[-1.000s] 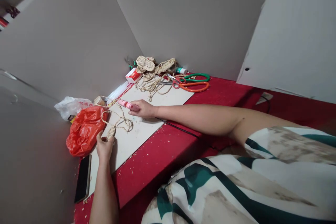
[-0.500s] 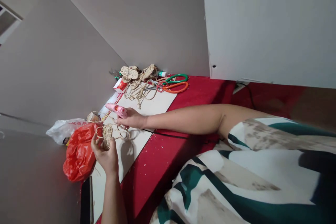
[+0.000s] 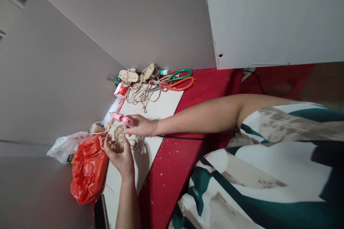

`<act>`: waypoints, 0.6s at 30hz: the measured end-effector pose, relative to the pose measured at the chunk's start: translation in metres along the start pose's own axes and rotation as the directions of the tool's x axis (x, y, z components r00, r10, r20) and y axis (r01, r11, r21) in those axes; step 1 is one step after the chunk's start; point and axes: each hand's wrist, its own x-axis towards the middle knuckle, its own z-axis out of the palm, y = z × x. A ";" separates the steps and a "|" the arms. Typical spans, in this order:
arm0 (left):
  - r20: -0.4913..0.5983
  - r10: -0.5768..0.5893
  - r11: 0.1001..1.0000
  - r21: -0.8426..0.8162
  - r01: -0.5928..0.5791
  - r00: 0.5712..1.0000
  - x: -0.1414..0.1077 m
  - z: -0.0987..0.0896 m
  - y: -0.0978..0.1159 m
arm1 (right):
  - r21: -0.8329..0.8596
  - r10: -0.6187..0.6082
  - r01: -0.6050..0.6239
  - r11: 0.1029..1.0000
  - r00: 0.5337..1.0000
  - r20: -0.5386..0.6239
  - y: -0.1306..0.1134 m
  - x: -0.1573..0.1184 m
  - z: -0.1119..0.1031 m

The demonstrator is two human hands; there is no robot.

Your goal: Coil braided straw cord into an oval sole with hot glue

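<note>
Grey walls [image 3: 129,14] stand behind a red tabletop [image 3: 204,84] overlaid with a white board [image 3: 166,102]. Above the board, my left hand [image 3: 122,155] holds a flat, oval, beige braided-cord piece [image 3: 119,136], fingers half-curled about its edges. My right hand [image 3: 143,126] wraps closed around a pink plastic glue gun [image 3: 120,118], just beside the piece. Near my left hand sits a crumpled red plastic bag [image 3: 90,170].
</note>
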 end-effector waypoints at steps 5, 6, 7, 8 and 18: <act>0.076 -0.121 0.993 0.020 0.120 0.990 -0.001 0.005 -0.006 | -0.047 -0.014 0.013 0.999 1.000 -0.028 -0.004 0.000 -0.003; 0.091 -0.145 0.989 0.015 0.144 0.985 0.000 0.006 -0.007 | -0.060 -0.017 0.014 0.998 0.999 -0.042 -0.006 0.000 -0.004; 0.103 -0.165 0.986 0.009 0.165 0.981 0.002 0.006 -0.008 | -0.074 -0.017 0.013 0.997 0.998 -0.062 -0.007 0.001 -0.006; 0.111 -0.180 0.983 0.000 0.181 0.977 0.003 0.006 -0.009 | -0.087 -0.014 0.007 0.996 0.996 -0.086 -0.008 0.002 -0.007; 0.227 -0.310 0.907 -0.221 0.359 0.923 0.004 0.010 -0.017 | -0.005 0.155 -0.156 0.988 0.987 -0.033 0.017 0.014 -0.010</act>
